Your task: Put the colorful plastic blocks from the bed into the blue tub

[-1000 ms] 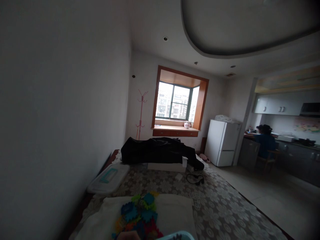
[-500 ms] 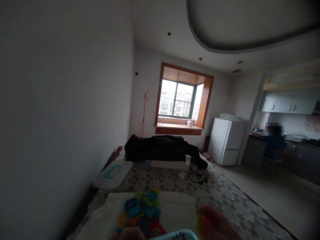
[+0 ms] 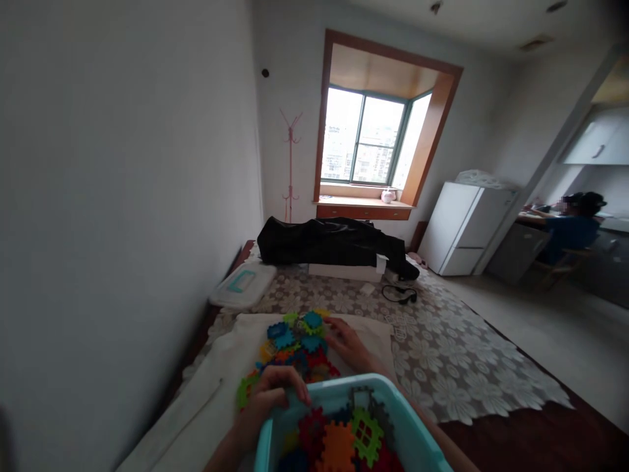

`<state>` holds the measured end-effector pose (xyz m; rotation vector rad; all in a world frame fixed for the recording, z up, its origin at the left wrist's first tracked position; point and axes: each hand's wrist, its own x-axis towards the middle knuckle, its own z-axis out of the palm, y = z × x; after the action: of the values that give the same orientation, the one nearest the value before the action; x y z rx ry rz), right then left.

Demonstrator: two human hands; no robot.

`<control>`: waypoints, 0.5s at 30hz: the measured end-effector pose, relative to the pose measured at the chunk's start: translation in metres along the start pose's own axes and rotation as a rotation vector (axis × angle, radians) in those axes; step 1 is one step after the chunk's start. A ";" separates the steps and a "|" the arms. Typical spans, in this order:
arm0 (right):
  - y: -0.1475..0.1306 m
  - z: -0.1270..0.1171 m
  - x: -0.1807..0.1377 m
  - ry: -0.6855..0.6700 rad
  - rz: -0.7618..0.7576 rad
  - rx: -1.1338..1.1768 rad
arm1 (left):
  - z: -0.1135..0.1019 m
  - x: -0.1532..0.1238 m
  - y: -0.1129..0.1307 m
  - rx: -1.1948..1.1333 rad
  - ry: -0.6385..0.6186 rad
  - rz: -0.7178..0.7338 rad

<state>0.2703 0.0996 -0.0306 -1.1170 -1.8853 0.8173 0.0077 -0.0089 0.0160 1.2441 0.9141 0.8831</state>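
Observation:
A light-blue plastic bin [image 3: 383,383] stands close in front of me, with gear-edged plastic building pieces inside, among them an orange piece [image 3: 337,446] and a green window-shaped piece [image 3: 366,436]. My left hand [image 3: 278,387] is closed, its fingers curled over the bin's far left rim. Beyond the bin, a pile of colourful toothed pieces [image 3: 313,343] lies on a whitish cloth [image 3: 363,326]. My right hand [image 3: 351,344] reaches past the bin to the pile's right side, fingers stretched and apart, with no piece visible in them.
A clear lid with a teal handle [image 3: 243,286] lies by the left wall. Black fabric [image 3: 324,242] covers a white box [image 3: 344,271] at the back. A black cable-like item [image 3: 400,295] rests on the floral tablecloth [image 3: 452,347]. Far right, a person in blue [image 3: 570,236] sits at a counter.
The view has tilted down, showing more of the bin. My right hand, earlier holding green and orange pieces right of the bin, now extends with spread fingers to the pile.

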 end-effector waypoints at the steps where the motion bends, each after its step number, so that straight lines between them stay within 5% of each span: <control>1: 0.006 0.007 -0.001 -0.016 -0.002 -0.083 | 0.002 -0.001 -0.001 -0.040 0.013 0.022; 6: 0.020 0.019 -0.010 -0.117 -0.124 -0.312 | 0.006 -0.002 -0.008 -0.158 0.023 0.076; 10: 0.022 0.016 0.006 0.098 -0.246 -0.258 | 0.002 0.000 -0.013 -0.214 -0.009 0.103; 12: 0.022 0.018 0.022 0.180 -0.218 -0.277 | 0.000 0.001 -0.015 -0.242 -0.018 0.102; 15: 0.021 0.025 0.044 0.106 -0.035 -0.365 | -0.002 0.003 -0.017 -0.269 -0.063 0.107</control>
<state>0.2438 0.1447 -0.0467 -1.3130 -2.0065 0.3925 0.0077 -0.0075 -0.0013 1.0881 0.6586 1.0102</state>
